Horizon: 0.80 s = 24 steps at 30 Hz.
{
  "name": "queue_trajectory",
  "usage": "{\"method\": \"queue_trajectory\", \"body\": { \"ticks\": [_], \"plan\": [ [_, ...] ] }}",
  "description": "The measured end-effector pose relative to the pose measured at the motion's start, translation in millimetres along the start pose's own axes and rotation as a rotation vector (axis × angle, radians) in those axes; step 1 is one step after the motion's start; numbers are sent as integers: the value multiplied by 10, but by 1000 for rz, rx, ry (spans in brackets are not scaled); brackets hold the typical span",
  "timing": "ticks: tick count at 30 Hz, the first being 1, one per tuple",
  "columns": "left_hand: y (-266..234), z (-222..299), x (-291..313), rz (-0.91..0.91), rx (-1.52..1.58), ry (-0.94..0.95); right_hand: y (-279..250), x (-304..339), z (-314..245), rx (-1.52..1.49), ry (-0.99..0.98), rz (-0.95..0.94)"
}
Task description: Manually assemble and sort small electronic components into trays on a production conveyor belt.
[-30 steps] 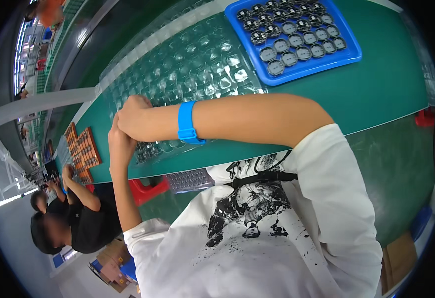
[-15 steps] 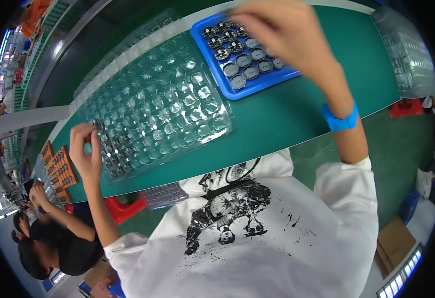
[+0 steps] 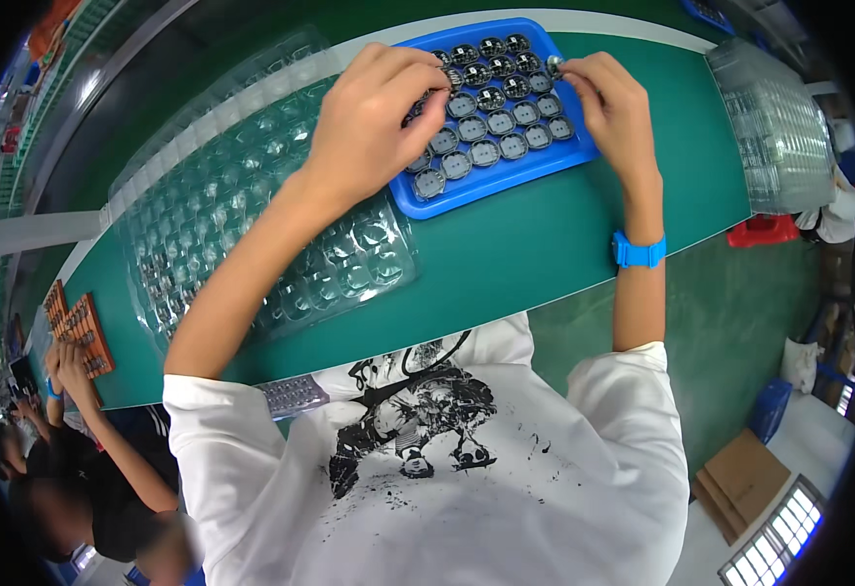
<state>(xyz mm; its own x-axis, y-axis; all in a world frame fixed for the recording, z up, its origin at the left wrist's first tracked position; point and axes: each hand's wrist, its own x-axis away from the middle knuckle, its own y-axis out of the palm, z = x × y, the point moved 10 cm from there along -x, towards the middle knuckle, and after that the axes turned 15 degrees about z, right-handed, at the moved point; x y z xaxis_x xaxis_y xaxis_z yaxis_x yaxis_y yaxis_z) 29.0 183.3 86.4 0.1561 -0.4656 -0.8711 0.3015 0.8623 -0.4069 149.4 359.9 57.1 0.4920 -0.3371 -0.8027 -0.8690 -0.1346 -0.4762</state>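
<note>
A blue tray (image 3: 506, 181) holds rows of small round parts, some with dark circuit faces and some with grey backs (image 3: 484, 152). Over its left side, my left hand (image 3: 379, 112) bends its thumb and fingers around a round dark part (image 3: 454, 78) among the others. My right hand (image 3: 615, 103) is at the tray's right edge, thumb and fingertips pinched on a small round part (image 3: 555, 66) that is partly hidden. Left of the blue tray lies a clear plastic blister tray (image 3: 359, 259), crossed by my left forearm, with dark parts in its near left pockets.
Stacked clear blister trays (image 3: 771, 127) stand at the right end of the green table (image 3: 506, 259). Orange-brown racks (image 3: 85, 332) lie at the far left, where a co-worker's hands (image 3: 71, 371) are busy. A red stool (image 3: 762, 230) is beyond the table's right edge.
My left hand has moved from the blister tray's left end to the blue tray. The right hand has shifted from above the blue tray to its right edge. The view has turned slightly.
</note>
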Motion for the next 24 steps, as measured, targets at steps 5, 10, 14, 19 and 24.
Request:
{"method": "queue_trajectory", "body": {
  "ticks": [5,10,14,19,24],
  "plan": [
    [156,-56,115,55,-13,-20,44,29,-65,40,-58,-35],
    [160,-65,161,68,-24,-10,118,56,-87,96,-122,-89],
    [133,-55,140,80,-14,-15,120,66,-72,84,-128,-102],
    [143,-69,153,79,-6,-20,136,74,-76,84,-127,-110],
    [149,-79,154,83,-4,-19,138,77,-49,78,-117,-112]
  ]
}}
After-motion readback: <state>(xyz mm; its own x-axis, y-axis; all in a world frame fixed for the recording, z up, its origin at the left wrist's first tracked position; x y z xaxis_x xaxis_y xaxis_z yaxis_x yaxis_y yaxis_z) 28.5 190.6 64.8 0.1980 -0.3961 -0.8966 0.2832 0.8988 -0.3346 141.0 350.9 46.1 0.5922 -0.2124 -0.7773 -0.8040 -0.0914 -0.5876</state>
